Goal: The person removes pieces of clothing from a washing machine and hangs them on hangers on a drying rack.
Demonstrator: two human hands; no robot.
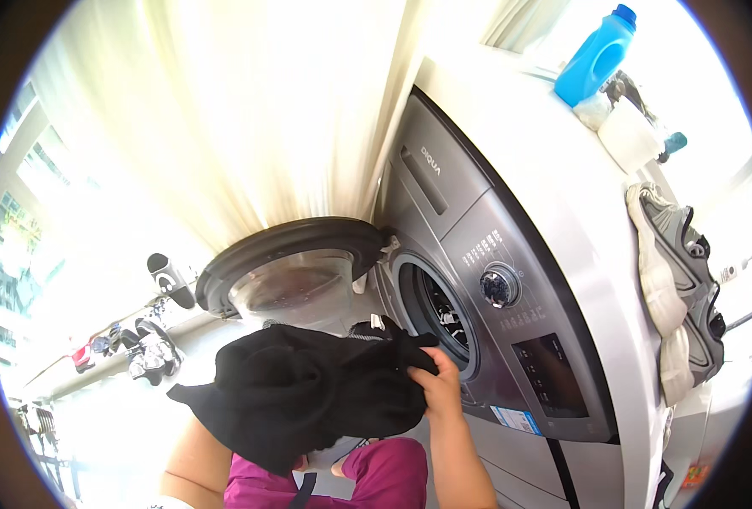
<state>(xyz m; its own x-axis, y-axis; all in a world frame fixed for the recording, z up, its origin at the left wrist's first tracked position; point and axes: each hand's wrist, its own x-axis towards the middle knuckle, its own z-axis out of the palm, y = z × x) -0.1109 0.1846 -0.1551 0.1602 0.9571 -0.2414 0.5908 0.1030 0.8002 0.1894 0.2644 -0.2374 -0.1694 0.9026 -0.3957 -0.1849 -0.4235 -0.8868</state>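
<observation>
The right hand (438, 380) pinches the black garment (312, 390), whose loose folds could snag on the open door (295, 276); left hand hidden, grip impossible to tell.

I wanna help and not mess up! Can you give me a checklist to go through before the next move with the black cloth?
1. Washer door swung open: ok.
2. Right hand has a grip on the black cloth: ok.
3. Left hand has a grip too: cannot tell, the cloth seems to hide it.
4. Cloth gathered with no loose corners: not ok, one sticks out to the left.
5. Drum empty: cannot tell, the inside is too dark and small.
6. Blue bottle capped: ok.
</observation>
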